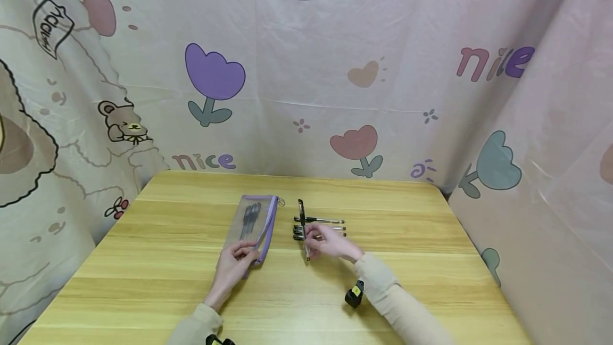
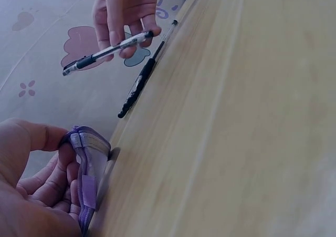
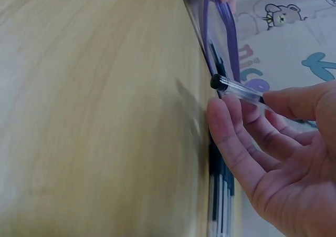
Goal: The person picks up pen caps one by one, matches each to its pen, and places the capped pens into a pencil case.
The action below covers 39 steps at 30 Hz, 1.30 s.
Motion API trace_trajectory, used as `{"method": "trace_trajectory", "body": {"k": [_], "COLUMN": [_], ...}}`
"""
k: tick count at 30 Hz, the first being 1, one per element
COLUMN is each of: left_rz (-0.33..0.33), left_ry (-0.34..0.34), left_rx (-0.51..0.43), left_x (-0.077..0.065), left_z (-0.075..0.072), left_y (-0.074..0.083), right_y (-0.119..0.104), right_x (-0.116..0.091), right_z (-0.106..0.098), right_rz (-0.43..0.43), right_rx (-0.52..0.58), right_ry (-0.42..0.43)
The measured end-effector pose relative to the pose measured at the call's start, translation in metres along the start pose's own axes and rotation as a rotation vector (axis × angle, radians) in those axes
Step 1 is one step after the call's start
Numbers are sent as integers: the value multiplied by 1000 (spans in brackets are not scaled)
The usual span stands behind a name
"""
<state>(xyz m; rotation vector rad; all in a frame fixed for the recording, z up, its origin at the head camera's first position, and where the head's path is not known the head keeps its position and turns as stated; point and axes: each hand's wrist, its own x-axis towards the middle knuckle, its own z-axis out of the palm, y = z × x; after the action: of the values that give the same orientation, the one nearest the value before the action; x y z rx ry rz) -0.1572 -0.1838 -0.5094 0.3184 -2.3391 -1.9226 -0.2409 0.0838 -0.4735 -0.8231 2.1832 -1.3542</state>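
Note:
A see-through pencil pouch (image 1: 234, 228) with purple zip edging lies on the table, several dark pens (image 1: 251, 214) visible inside it. My left hand (image 1: 234, 262) pinches the pouch's zipped edge near its front end, and in the left wrist view the purple rim (image 2: 86, 168) is held up between thumb and fingers. My right hand (image 1: 328, 239) holds a clear pen with a black cap (image 1: 301, 209) above the table, between thumb and fingers. Several more black-capped pens (image 1: 337, 221) lie side by side beneath and beside that hand.
The wooden table (image 1: 407, 228) is bounded by a patterned cloth (image 1: 297, 68) at the back and sides. A zip pull ring (image 1: 281, 202) sticks out at the pouch's far corner. Black wrist devices (image 1: 354, 294) are worn at the sleeves.

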Motion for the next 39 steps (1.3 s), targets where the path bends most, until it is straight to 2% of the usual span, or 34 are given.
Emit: {"method": "trace_trajectory", "body": {"k": [8, 16, 25, 34, 39], "left_rz": [7, 15, 45, 62, 79], "left_ry": [1, -3, 7, 7, 2], "left_rx": [-6, -17, -36, -58, -68], "left_x": [-1, -1, -3, -4, -3], "left_z": [0, -1, -1, 0, -1], "left_y": [1, 1, 3, 5, 4], "right_y": [-3, -4, -6, -14, -17], "right_x": [10, 23, 56, 89, 103], "right_z": [11, 20, 34, 51, 58], "right_rz": [76, 167, 290, 391, 397], "right_rx": [243, 407, 633, 698, 673], "right_ry": [14, 35, 93, 154, 159]}}
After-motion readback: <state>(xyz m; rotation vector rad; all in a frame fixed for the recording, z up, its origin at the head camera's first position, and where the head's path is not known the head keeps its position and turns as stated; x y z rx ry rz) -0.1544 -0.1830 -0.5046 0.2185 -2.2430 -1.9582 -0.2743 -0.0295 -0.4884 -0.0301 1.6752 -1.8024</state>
